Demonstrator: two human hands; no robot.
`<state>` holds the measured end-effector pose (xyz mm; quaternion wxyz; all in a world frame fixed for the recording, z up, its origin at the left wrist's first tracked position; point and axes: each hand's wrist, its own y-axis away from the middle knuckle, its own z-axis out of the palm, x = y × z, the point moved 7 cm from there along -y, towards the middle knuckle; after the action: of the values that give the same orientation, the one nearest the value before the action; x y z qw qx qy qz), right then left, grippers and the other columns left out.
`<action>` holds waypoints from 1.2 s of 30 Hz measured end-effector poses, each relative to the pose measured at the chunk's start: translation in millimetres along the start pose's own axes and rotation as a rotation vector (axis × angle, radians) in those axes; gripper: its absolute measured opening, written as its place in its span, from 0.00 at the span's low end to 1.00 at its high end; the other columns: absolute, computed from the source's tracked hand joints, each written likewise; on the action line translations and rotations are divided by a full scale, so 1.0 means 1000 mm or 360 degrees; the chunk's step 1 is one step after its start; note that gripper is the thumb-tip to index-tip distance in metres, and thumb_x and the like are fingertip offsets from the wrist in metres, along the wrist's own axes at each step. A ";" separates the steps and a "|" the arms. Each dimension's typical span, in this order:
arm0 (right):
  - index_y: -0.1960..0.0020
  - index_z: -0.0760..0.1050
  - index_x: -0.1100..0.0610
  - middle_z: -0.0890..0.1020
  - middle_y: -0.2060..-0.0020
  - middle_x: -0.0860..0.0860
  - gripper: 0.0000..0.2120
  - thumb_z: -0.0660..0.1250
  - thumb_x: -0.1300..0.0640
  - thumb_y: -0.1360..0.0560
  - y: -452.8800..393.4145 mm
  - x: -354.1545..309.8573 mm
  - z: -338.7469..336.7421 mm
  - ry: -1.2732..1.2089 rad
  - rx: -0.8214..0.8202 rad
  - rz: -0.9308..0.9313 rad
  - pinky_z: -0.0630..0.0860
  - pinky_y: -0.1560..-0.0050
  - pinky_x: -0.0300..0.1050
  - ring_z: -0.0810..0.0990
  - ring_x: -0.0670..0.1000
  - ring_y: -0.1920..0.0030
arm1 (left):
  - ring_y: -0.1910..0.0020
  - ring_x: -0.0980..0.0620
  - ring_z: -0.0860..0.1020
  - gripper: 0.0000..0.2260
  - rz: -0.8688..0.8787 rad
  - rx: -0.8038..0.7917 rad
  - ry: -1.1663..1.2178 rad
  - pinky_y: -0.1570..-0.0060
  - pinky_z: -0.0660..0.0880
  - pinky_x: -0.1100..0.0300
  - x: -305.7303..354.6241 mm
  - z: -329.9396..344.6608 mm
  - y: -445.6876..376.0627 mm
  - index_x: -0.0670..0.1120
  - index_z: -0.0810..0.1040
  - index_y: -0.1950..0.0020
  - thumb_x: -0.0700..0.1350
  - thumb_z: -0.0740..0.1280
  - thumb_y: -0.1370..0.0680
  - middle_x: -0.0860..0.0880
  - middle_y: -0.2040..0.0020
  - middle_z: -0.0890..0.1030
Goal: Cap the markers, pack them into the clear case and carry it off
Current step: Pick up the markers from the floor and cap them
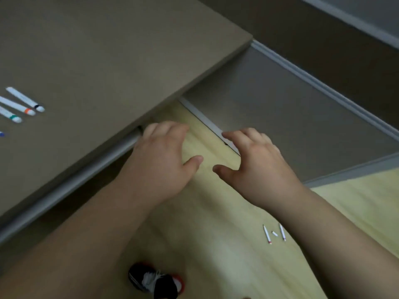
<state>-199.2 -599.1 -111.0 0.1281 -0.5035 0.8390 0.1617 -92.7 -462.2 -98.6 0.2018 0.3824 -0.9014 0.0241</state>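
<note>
Left hand [164,160] and right hand [254,167] over pale floor [216,244], fingers spread and holding nothing, capped markers [21,104] on the table [108,50], more markers on the floor [274,233]

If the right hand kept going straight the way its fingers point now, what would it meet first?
Probably the pale trim strip at the foot of the grey panel: the right hand points up and left, fingertips seemingly just short of it. Depth is unclear; the hand may hang well above the floor.

- The left hand [164,162] is held out flat, palm down, fingers loose, nothing held.
- The right hand [254,167] is held beside it, fingers spread and bent a little.
</note>
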 end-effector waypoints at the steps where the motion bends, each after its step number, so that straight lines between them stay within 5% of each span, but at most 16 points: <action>1: 0.27 0.64 0.43 0.70 0.33 0.44 0.33 0.67 0.36 0.29 0.015 0.028 -0.008 -0.0015 0.0003 0.0061 0.68 0.35 0.49 0.67 0.51 0.33 | 0.28 0.50 0.63 0.29 0.0045 -0.0035 0.0014 0.30 0.67 0.48 0.027 0.013 0.000 0.53 0.65 0.26 0.62 0.64 0.25 0.53 0.28 0.69; 8: 0.27 0.64 0.44 0.70 0.32 0.43 0.33 0.69 0.38 0.29 0.127 0.189 -0.037 -0.0110 0.0027 0.0400 0.69 0.34 0.49 0.68 0.50 0.32 | 0.28 0.49 0.63 0.31 0.0242 -0.0334 0.0012 0.31 0.66 0.51 0.177 0.116 0.017 0.53 0.63 0.24 0.61 0.64 0.25 0.52 0.27 0.68; 14: 0.27 0.64 0.45 0.70 0.31 0.45 0.33 0.69 0.39 0.28 0.196 0.275 -0.010 -0.0168 -0.0044 0.0687 0.69 0.33 0.50 0.68 0.51 0.31 | 0.28 0.49 0.62 0.32 0.0383 -0.0570 -0.0079 0.31 0.65 0.52 0.237 0.198 0.031 0.53 0.61 0.23 0.61 0.63 0.24 0.52 0.26 0.66; 20: 0.27 0.65 0.46 0.71 0.32 0.47 0.33 0.69 0.39 0.29 0.227 0.300 0.032 -0.0239 -0.0089 0.0908 0.70 0.34 0.52 0.69 0.54 0.32 | 0.26 0.47 0.61 0.32 0.0506 -0.0812 -0.0195 0.29 0.65 0.50 0.252 0.251 0.034 0.53 0.59 0.23 0.61 0.63 0.24 0.51 0.25 0.64; 36: 0.27 0.65 0.47 0.72 0.33 0.48 0.33 0.70 0.41 0.29 0.259 0.328 0.088 -0.0367 0.0035 0.1339 0.70 0.37 0.48 0.68 0.53 0.33 | 0.28 0.47 0.63 0.31 0.0860 -0.0972 -0.0341 0.31 0.66 0.51 0.250 0.311 0.035 0.52 0.62 0.25 0.61 0.63 0.24 0.51 0.27 0.67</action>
<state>-574.8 -713.1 -278.3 0.1493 -0.0951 0.9530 0.2460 -381.3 -669.1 -284.7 0.1976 0.0553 -0.9508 -0.2321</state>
